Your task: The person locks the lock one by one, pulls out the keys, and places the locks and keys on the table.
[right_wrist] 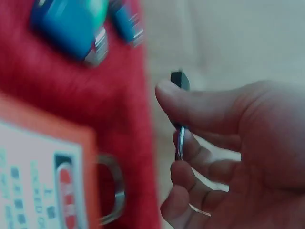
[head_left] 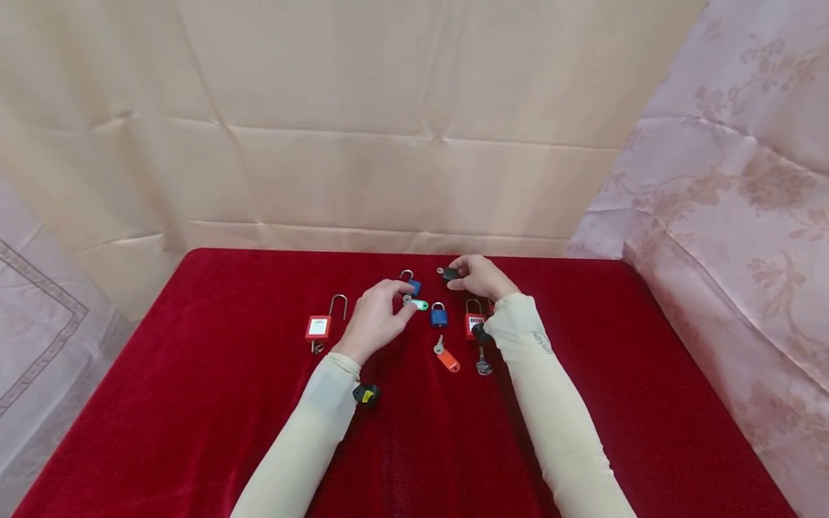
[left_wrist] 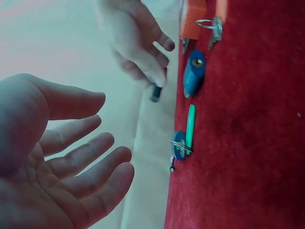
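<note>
My right hand point(head_left: 482, 275) pinches a small black block with a metal part point(right_wrist: 179, 80) between thumb and fingers, raised above the cloth; its exact kind is unclear. A small silver piece sticks out on its left in the head view. My left hand point(head_left: 378, 316) hovers with loosely bent fingers, holding nothing point(left_wrist: 71, 157). Near its fingertips lie a green key tag point(head_left: 421, 305) with a key and an open-shackled blue padlock point(head_left: 414, 286). A second blue padlock point(head_left: 439, 316) rests between the hands, its shackle up.
A red padlock point(head_left: 318, 327) with a raised shackle lies left. Another red padlock point(head_left: 475, 325) sits beside my right wrist, partly covered, with a key point(head_left: 483, 365) below it. An orange key tag point(head_left: 448, 360) with a key lies in front, on red cloth point(head_left: 227, 417).
</note>
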`<state>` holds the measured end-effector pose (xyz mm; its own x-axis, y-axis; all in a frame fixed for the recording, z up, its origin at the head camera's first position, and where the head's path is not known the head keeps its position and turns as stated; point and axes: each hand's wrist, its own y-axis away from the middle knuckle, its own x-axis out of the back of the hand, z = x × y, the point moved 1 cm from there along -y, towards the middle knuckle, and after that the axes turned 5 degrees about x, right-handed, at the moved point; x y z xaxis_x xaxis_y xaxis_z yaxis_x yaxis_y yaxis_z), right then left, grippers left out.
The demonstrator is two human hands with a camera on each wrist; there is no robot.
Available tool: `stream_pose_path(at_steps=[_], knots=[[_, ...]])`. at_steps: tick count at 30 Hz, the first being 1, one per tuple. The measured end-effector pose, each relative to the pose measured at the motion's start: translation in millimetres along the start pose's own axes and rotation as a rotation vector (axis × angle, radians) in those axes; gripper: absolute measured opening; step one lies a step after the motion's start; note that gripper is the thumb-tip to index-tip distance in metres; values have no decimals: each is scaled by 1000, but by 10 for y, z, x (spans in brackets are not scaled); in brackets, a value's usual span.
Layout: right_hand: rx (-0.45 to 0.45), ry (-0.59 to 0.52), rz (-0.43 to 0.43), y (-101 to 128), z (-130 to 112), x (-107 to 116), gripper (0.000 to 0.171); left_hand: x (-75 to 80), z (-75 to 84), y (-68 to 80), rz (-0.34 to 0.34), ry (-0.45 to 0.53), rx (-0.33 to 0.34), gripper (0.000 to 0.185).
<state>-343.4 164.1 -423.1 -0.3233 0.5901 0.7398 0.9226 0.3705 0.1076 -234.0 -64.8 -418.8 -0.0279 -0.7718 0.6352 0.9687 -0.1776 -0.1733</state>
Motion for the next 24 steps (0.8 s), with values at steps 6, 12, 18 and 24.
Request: stream_pose_path(at_steps=[6,12,18,24], knots=[[223,40,11,374,-322,51,42,83,26,10,-34,122,21,32],[455,117,-23,622,-638,74,37,211,71,34,-85,185,59,29],[574,162,-31,714,-769,87,37,268,94,44,-186,245,86,26],[627,161,-44,720,-772,91,40,273,104,38,-233,296,93,22]])
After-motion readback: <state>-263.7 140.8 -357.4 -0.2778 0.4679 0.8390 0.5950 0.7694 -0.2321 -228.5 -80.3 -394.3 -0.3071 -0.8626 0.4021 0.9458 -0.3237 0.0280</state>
